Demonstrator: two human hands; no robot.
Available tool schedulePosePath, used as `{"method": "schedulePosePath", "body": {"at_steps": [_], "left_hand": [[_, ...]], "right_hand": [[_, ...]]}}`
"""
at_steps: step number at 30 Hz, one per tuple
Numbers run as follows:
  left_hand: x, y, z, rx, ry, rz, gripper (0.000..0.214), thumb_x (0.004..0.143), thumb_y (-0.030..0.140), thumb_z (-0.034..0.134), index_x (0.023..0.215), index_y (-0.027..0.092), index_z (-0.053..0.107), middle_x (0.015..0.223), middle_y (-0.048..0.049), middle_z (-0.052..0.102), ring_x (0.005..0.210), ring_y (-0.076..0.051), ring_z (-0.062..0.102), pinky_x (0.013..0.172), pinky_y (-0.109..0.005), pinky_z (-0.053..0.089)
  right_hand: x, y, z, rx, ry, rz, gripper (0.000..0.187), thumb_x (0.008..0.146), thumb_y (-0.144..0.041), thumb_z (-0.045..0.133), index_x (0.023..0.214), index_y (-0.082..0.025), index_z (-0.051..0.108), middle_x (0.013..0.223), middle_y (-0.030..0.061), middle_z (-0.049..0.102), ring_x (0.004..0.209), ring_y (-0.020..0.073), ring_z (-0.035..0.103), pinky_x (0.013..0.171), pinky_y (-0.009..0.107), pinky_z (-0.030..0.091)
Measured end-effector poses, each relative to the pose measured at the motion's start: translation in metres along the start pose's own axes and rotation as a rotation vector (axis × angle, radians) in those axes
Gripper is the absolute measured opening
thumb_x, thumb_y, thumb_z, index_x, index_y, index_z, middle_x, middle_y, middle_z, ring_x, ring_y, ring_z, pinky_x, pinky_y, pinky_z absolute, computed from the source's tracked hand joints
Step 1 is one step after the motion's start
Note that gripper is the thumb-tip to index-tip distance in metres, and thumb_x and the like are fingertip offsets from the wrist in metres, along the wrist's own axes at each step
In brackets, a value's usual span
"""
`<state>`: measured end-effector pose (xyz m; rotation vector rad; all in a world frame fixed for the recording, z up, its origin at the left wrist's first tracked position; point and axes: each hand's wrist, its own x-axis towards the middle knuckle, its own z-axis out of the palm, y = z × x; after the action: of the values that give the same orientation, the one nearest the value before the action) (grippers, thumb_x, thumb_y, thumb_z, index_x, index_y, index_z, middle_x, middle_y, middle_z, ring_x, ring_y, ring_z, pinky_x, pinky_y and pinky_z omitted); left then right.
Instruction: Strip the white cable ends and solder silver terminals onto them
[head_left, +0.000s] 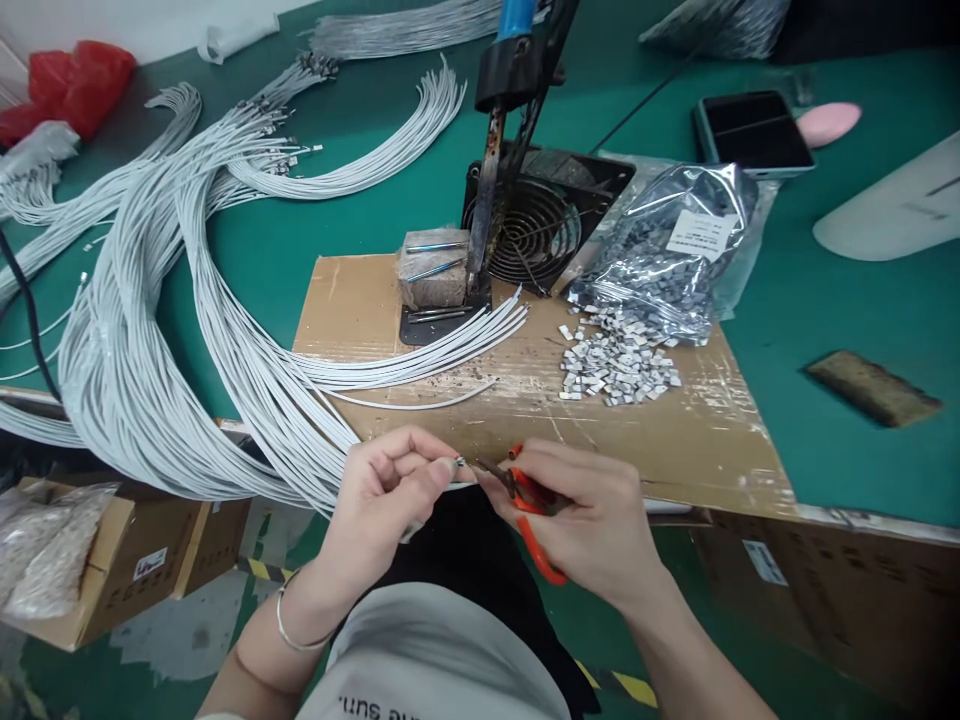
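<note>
My left hand [394,495] pinches the end of a white cable, and tiny wire tips poke out beside the thumb. Close against it on the right, my right hand [589,510] is wrapped round orange-handled cutters [534,530], whose dark jaws point at the wire tips. Whether the jaws touch the wires I cannot tell. A thick bundle of white cables [247,370] runs in from the left toward my left hand. Several loose cable ends [480,335] fan out on a cardboard sheet [360,300]. Past my right hand lies a heap of small white connectors [619,365].
Behind the cardboard stand a metal stand [487,200] with a block [433,268] and a black fan [544,220]. A silver bag of parts [675,250], a phone [754,132], a brown slab [871,387] and more cable bundles [375,160] lie on the green table [847,300].
</note>
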<state>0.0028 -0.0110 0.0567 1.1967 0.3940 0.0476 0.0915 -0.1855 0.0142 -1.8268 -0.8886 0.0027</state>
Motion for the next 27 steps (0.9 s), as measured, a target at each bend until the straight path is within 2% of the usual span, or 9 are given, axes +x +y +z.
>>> {"method": "schedulePosePath", "body": {"at_steps": [5, 17, 23, 27], "left_hand": [[-0.0011, 0.0009, -0.0009, 0.007, 0.006, -0.004, 0.030, 0.087, 0.045, 0.085, 0.082, 0.017, 0.075, 0.044, 0.0109, 0.039, 0.042, -0.006, 0.018, 0.043, -0.024, 0.021], [-0.0037, 0.0004, -0.0052, -0.045, -0.036, -0.018, 0.022, 0.089, 0.039, 0.085, 0.084, 0.018, 0.078, 0.050, 0.0076, 0.050, 0.043, -0.006, 0.020, 0.042, -0.024, 0.017], [-0.0004, 0.0038, -0.0049, -0.078, -0.075, -0.024, 0.019, 0.089, 0.035, 0.083, 0.082, 0.018, 0.080, 0.046, 0.0095, 0.040, 0.042, -0.006, 0.020, 0.041, -0.023, 0.016], [0.0000, 0.0063, -0.0034, -0.105, -0.091, -0.047, 0.019, 0.087, 0.034, 0.083, 0.080, 0.016, 0.079, 0.046, 0.0097, 0.039, 0.041, -0.005, 0.022, 0.040, -0.022, 0.016]], "right_hand": [[0.0013, -0.0014, -0.0005, -0.023, -0.055, -0.040, 0.031, 0.090, -0.013, 0.069, 0.062, -0.019, 0.056, 0.060, -0.0038, 0.040, 0.053, 0.0105, 0.034, 0.047, 0.027, 0.027], [0.0033, -0.0010, 0.0001, -0.063, -0.056, -0.112, 0.032, 0.086, -0.007, 0.066, 0.061, -0.019, 0.049, 0.060, -0.0043, 0.037, 0.054, 0.0097, 0.031, 0.049, 0.026, 0.025], [0.0055, -0.0003, -0.0020, -0.158, -0.036, -0.193, 0.033, 0.089, -0.008, 0.064, 0.060, -0.019, 0.051, 0.058, -0.0039, 0.039, 0.053, 0.0098, 0.031, 0.048, 0.026, 0.025], [0.0072, 0.0009, -0.0015, -0.203, 0.001, -0.254, 0.034, 0.092, -0.009, 0.063, 0.061, -0.019, 0.054, 0.058, -0.0038, 0.042, 0.052, 0.0100, 0.031, 0.047, 0.027, 0.025]]}}
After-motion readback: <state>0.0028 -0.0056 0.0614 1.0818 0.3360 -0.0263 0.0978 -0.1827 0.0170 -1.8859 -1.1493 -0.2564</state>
